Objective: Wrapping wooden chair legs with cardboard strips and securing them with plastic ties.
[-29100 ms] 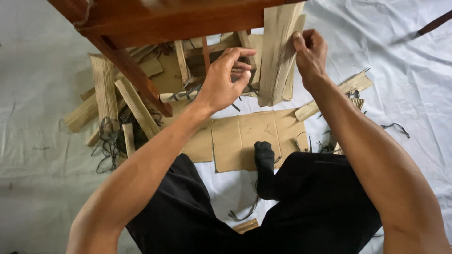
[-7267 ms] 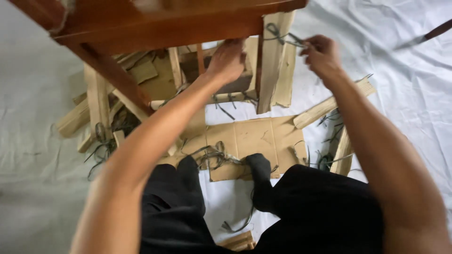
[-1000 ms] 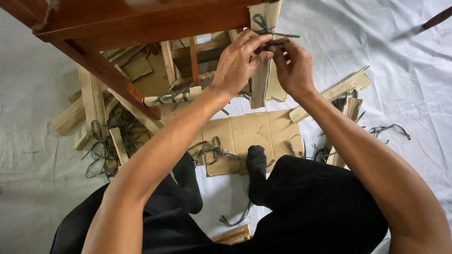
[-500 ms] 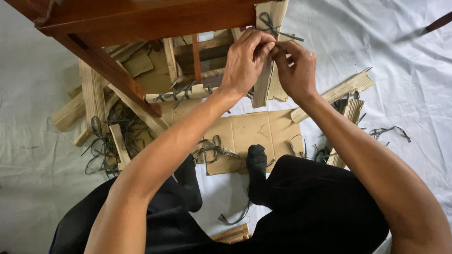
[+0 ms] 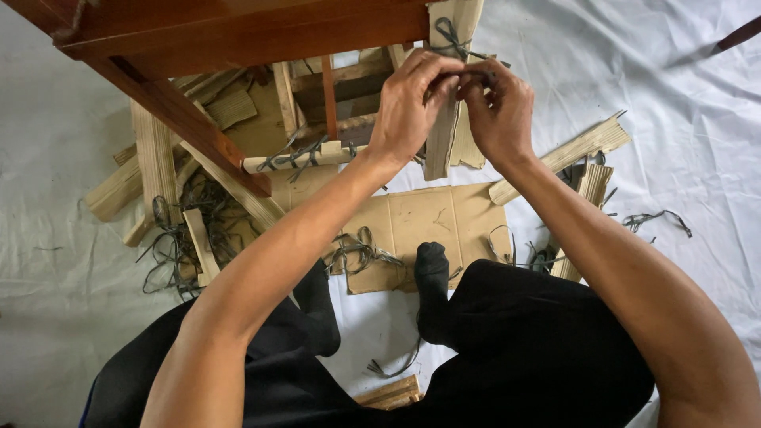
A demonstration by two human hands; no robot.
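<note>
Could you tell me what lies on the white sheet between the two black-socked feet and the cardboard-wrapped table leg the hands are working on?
In the head view, a flat cardboard sheet lies there, with loose dark twine on its near edge.

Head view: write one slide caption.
Both hands, left hand and right hand, pinch a dark strap tied around a cardboard-wrapped leg.

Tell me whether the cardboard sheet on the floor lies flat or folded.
Flat. The cardboard sheet lies spread open on the white cloth, creases showing, a socked foot on its near edge.
</note>
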